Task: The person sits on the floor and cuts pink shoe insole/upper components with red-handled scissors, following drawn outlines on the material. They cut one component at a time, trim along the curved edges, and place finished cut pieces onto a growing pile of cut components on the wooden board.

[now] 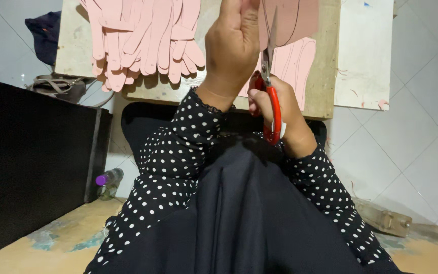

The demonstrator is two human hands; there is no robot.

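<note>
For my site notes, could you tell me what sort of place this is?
Probably a small home craft workshop: the person sits on a tiled floor, cutting a pink sheet with red-handled scissors beside a wooden board stacked with pink cut-outs.

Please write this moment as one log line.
left hand: holds pink sheet | right hand: red-handled scissors, cutting sheet | pink cut pieces on board
</note>
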